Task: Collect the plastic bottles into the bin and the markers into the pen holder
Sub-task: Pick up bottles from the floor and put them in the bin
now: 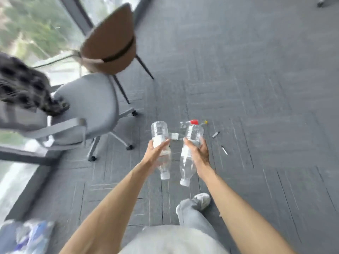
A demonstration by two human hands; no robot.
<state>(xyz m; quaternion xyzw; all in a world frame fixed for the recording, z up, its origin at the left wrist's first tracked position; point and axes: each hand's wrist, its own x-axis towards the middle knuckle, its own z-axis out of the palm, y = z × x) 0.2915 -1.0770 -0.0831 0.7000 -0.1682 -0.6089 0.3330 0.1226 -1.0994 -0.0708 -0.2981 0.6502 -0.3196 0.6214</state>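
Bottles of thin clear plastic, seemingly empty and so light but easy to crush, are held caps-down above the floor, left hand wrapped around one bottle, right hand around the other, mid-body.

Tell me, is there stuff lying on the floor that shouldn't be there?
Yes. A red-capped bottle and two markers lie loose on the carpet, beyond the bottles held by the left hand and right hand.
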